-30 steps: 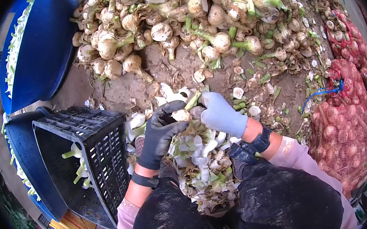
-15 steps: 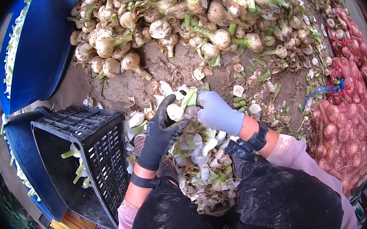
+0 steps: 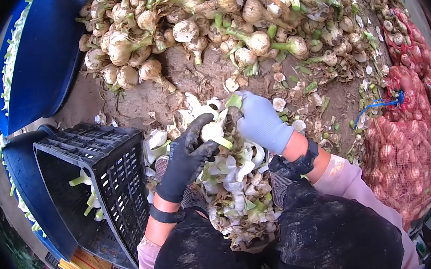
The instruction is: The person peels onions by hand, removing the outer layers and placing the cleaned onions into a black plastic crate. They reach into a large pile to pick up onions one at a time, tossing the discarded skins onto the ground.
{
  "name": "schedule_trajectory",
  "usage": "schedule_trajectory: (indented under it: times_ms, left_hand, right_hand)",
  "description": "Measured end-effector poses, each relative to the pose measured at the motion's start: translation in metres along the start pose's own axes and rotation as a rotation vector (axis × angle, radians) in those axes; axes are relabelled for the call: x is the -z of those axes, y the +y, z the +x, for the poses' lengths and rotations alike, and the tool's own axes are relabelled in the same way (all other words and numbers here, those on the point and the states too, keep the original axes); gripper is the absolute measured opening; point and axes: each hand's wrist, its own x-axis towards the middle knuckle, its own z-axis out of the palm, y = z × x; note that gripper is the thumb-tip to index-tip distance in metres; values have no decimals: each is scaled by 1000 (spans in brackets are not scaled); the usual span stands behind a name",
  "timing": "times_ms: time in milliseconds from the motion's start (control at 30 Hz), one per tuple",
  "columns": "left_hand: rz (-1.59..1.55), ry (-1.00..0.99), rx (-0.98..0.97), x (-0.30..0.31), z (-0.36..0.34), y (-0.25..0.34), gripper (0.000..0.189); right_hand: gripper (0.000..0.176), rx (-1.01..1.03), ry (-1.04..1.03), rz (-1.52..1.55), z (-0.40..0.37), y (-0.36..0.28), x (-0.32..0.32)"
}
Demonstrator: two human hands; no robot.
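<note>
My left hand (image 3: pixel 189 155), in a black glove, is closed around a peeled white garlic bulb (image 3: pixel 212 132) whose short green stem points down and right. Just to the right of it is my right hand (image 3: pixel 263 122) in a light grey-blue glove, apart from the bulb. Its fingers pinch a strip of greenish-white garlic peel (image 3: pixel 233 101). Below both hands, a heap of stripped peels (image 3: pixel 239 189) lies on the ground between my legs.
A large pile of unpeeled garlic (image 3: pixel 248 43) spreads ahead. At left, a black plastic crate (image 3: pixel 121 180) on its side holds several peeled bulbs, beside blue tubs (image 3: pixel 37 63). Red mesh sacks (image 3: pixel 410 162) of bulbs stand at right. Cut stems and scraps litter the dirt floor.
My right hand has moved right, away from the bulb, pulling peel off with it. The bulb has turned in my left hand, so its stem now points down and right.
</note>
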Motion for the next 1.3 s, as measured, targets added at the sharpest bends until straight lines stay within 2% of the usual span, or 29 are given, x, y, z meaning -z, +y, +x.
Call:
schedule_trajectory:
  times_ms: [33, 67, 100, 167, 200, 300, 333, 367, 433, 467, 500, 567, 633, 700, 733, 767, 833, 900, 933, 1000, 1033, 1067, 1100, 1133, 1167, 1200, 1233, 1267, 1300]
  left_hand:
    - [49, 9, -14, -1, -1, 2, 53]
    - [66, 10, -10, 2, 2, -1, 57]
    - [65, 12, -13, 0, 4, -3, 57]
    - [-207, 156, -164, -10, 8, -8, 56]
    - [-140, 256, -275, -14, 12, -11, 47]
    - [-181, 292, -177, -3, 9, -13, 37]
    - [-249, 275, -178, -4, 5, -6, 26]
    - [-250, 276, -180, -3, 4, -5, 26]
    - [-123, 197, -350, -1, 3, -5, 21]
    - [-136, 216, -314, 0, 1, -2, 19]
    - [-136, 221, -317, 1, 2, -4, 19]
    - [-352, 306, -311, 6, 3, -7, 21]
    - [-632, 278, -266, 12, 2, -1, 22]
    - [-758, 318, -240, 18, 4, -6, 23]
    - [-755, 321, -230, 20, 5, -10, 23]
    - [-752, 319, -234, 23, 6, -12, 23]
    - [-744, 323, -191, 22, 11, -13, 23]
    - [-599, 300, -169, 21, 9, 5, 24]
    - [-424, 345, -182, 17, 10, 6, 23]
    - [-157, 411, -307, 7, 15, 10, 24]
    - [-125, 427, -249, 6, 14, 13, 19]
    - [-141, 486, -300, 18, 16, 9, 19]
    - [-162, 548, -352, 39, 17, 5, 20]
    - [-224, 555, -577, 59, 10, 22, 24]
    - [-694, 696, -549, 74, -1, 60, 29]
    - [-635, 366, -749, 120, -24, 82, 39]
    - [-1126, -260, -765, 124, -34, 131, 55]
    - [-1111, -94, -911, 135, -46, 153, 58]
    - [-998, -93, -864, 132, -52, 165, 58]
  right_hand:
    - [18, -78, -81, 177, 2, 0, 2]
    - [20, -220, -192, 673, -2, -8, 6]
    - [20, -217, -193, 670, -4, -10, 2]
    - [22, 56, -94, 763, -6, -11, -4]
    - [23, -209, -239, 731, -6, -13, 5]
    - [22, -221, -145, 884, -7, -2, -14]
    - [20, -234, -168, 726, -8, -16, -2]
    - [20, -233, -169, 726, -7, -14, -3]
    - [18, -106, 135, 267, -5, -5, -3]
    - [18, -162, 127, 92, -2, 0, 7]
    - [18, -157, 125, 92, -5, 5, 11]
    - [19, -95, 86, -47, -14, 13, 15]
    - [19, -65, 64, -96, -22, 24, 19]
    - [24, -165, -50, -229, -25, 36, 26]
    - [34, -124, -164, -212, -24, 33, 31]
    - [34, -122, -159, -212, -26, 25, 30]
    - [43, 277, -136, -68, -29, -1, 22]
    - [48, 159, -170, 19, -18, -31, 27]
    - [42, 65, -152, 163, -10, -39, 23]
    - [37, 95, -214, 52, 5, -47, 17]
    - [32, 116, -282, -47, 9, -46, 15]
    - [23, 226, -177, 11, 7, -41, 12]
    - [23, 229, -174, 1, 8, -36, 14]
    - [22, 186, -130, 62, 8, -33, 19]
    - [21, 139, -91, 127, 7, -31, 21]
    - [17, 196, -25, -95, 9, -26, 19]
    - [17, 197, -25, -99, 18, -22, 19]
    - [14, 343, 103, -324, 34, -19, 22]
    - [12, 488, 237, -552, 51, -16, 27]
